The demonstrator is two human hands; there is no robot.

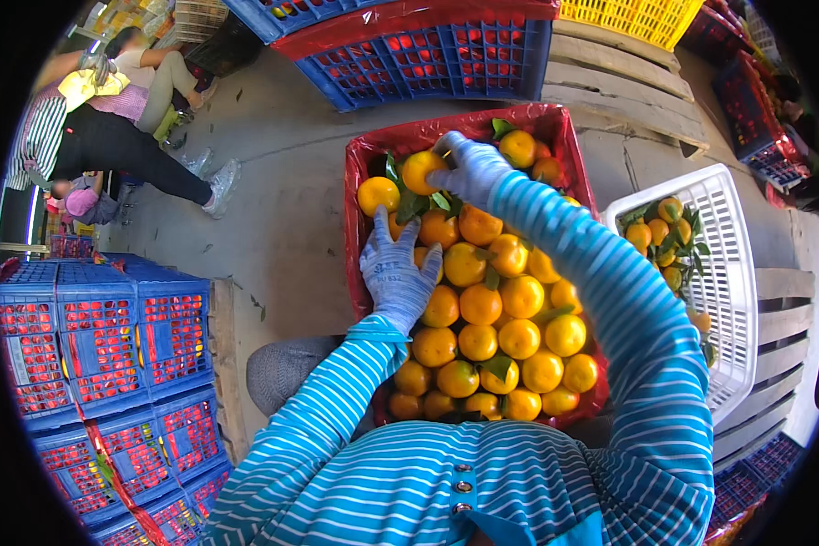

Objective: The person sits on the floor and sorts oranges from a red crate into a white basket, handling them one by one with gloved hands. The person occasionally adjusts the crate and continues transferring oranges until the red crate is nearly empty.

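In front of me is a crate lined with red plastic film [580, 160], filled with orange mandarins [480, 304], some with green leaves. My right hand [476, 169], in a grey-blue knit glove, grips one mandarin [423, 172] between thumb and fingers near the crate's far left corner. Fingers spread, my left hand [399, 269] rests over fruit along the left side, in a matching glove. Its index fingertip meets the lower edge of another mandarin [378, 196]. Leaves [413, 205] lie between the two hands. My right forearm hides part of the crate's right side.
A white plastic basket [740, 293] with leafy mandarins stands on a wooden pallet [781, 324] to my right. Blue crates [416, 65] rise beyond my crate, and more blue crates [102, 341] are stacked at left. People, one in dark trousers [130, 150], are at upper left.
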